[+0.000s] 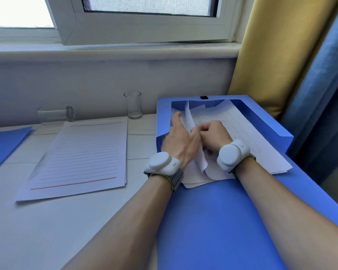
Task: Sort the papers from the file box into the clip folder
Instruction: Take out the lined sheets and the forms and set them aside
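Note:
A blue file box [261,117] lies open at the right, its lid [222,221] spread toward me. A stack of white printed papers [242,133] fills it and spills over the near edge. My left hand [180,139] and my right hand [215,135] are both in the box, pinching one sheet [189,117] that stands up on edge between them. A lined sheet with red rules [82,158] lies flat on the table to the left. A blue folder corner [4,145] shows at the far left edge; its clip is out of view.
One clear glass [133,105] stands upright by the wall; another [55,114] lies on its side left of it. The window sill and wall close off the back. Yellow and blue curtains [300,65] hang at the right.

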